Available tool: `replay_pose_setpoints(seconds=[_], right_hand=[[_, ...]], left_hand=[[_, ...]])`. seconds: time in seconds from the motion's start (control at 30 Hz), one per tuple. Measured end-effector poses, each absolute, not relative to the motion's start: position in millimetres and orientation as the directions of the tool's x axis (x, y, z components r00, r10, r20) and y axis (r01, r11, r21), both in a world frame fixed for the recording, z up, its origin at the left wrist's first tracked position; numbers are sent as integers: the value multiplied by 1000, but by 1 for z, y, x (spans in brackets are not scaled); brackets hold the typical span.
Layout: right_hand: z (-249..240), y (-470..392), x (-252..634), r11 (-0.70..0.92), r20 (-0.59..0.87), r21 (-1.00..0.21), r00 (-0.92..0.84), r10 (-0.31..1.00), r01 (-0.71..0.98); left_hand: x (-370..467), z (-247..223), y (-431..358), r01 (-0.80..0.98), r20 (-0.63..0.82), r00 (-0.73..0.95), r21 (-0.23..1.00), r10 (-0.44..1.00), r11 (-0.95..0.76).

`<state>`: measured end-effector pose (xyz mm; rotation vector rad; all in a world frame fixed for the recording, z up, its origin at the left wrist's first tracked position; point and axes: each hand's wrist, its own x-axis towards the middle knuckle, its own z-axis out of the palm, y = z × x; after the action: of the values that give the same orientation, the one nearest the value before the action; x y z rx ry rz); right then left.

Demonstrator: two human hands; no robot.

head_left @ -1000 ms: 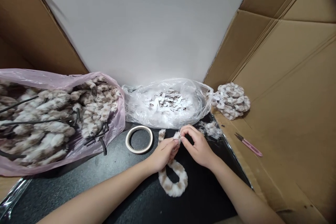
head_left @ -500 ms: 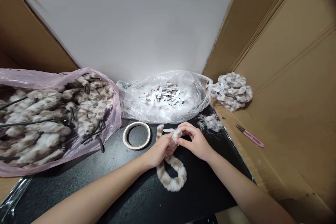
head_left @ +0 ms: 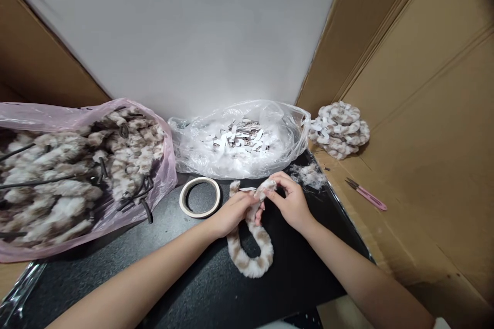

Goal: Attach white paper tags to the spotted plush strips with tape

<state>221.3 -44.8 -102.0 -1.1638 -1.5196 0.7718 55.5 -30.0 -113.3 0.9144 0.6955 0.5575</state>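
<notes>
A furry brown-and-white strip [head_left: 252, 266] curves in a U on the black table, one end rising between my hands. My left hand [head_left: 234, 213] is closed round the strip below that end. The fingertips of my right hand [head_left: 289, 199] pinch the raised end. A small white piece [head_left: 247, 189] shows just behind my left fingers; whether it is attached to the strip is unclear. The strip's other end lies beyond my left hand. A roll of cream tape [head_left: 199, 197] lies to the left of my left hand.
On the left, a pink bag [head_left: 170, 164] holds furry strips and dark cords. Behind my hands is a clear bag [head_left: 193, 157] of white scraps. Fluff [head_left: 310, 176], pink-handled snips [head_left: 366, 195] and a furry bundle [head_left: 339, 131] are on the right, beside cardboard [head_left: 428, 113].
The strip's end between my hands has tilted rightward and shows more of its length. My right fingers have shifted onto it, and my left hand has turned slightly. The view has moved slightly.
</notes>
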Motion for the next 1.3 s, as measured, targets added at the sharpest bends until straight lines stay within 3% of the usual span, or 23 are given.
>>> replay_pose_setpoints(seconds=[0.13,0.43,0.67,0.83,1.13,1.3], right_hand=[[-99,-46,223,347,397,-866,72,915,361],[-94,-55,217,471,488,-795,-57,871,383],[-96,-62,209,493,517,-685,-118,848,536],[-96,-64,210,433,408,-738,-168,897,518],[-87,-51,225,411,279,-852,-382,881,324],[-91,-50,223,394,274,-874,-381,883,284]], left_hand=[[51,-109,-28,-80,-304,705,864,640,498],[46,-96,-22,71,-421,654,861,628,504],[44,-91,-26,130,-480,702,812,526,569],[42,-89,-27,220,-449,744,863,494,454],[37,-97,-24,144,-388,810,858,439,493],[33,-97,-34,82,-394,813,807,430,585]])
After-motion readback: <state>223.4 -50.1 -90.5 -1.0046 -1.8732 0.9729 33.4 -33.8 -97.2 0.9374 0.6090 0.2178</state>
